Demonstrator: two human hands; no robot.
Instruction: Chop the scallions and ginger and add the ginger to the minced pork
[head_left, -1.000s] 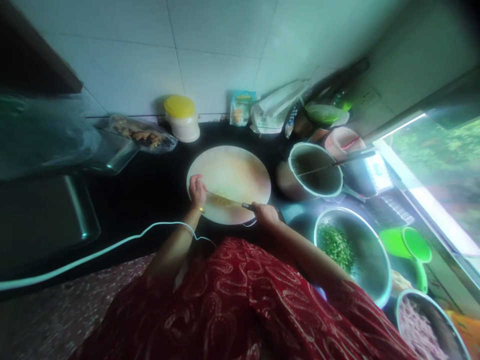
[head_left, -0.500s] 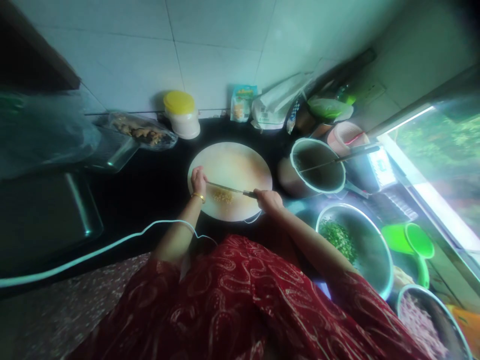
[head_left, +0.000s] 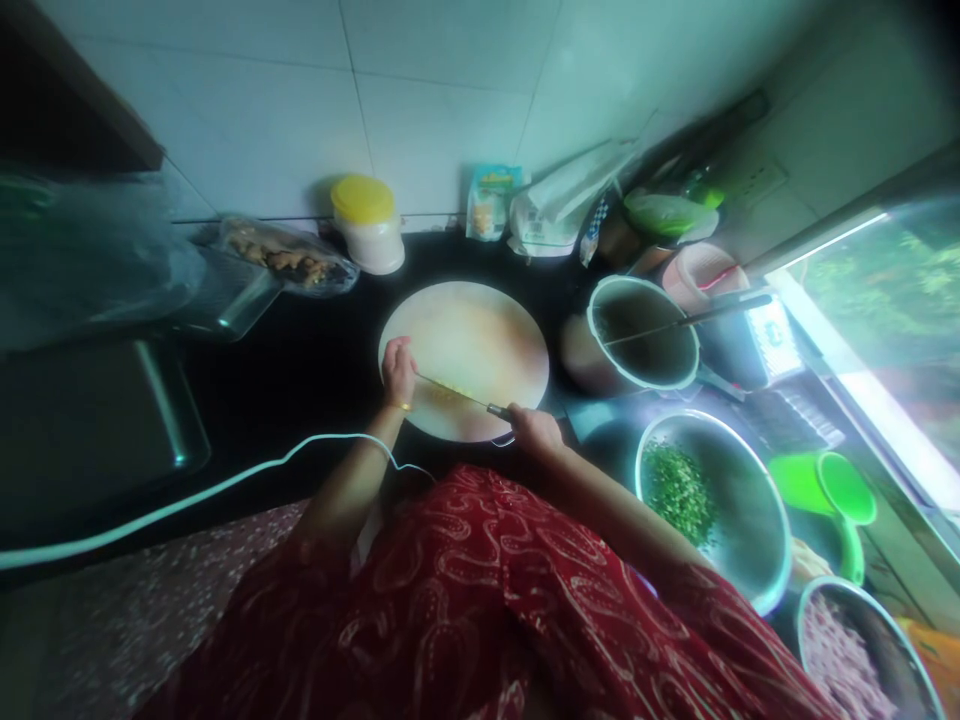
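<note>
A round pale cutting board (head_left: 480, 310) lies on the black counter. On its near half is a small heap of yellowish minced bits (head_left: 444, 392), partly behind the knife (head_left: 469, 396). My right hand (head_left: 537, 430) is closed round the dark knife handle at the board's near right edge. My left hand (head_left: 399, 370), with a gold bangle at the wrist, is closed at the tip end of the blade, over the board's left edge. Between the two hands the blade slants down to the right, across the minced bits.
Beside the board on the right stand a deep pot (head_left: 643, 335) and a steel bowl (head_left: 750, 510) of chopped greens. Farther right are a green mug (head_left: 847, 490) and a bowl of minced meat (head_left: 844, 650). A yellow-lidded jar (head_left: 367, 225) and bagged ginger (head_left: 281, 258) sit behind.
My right hand and the knife handle have dropped toward me, so the blade slants more and lies over the minced bits. My left hand stays near the tip.
</note>
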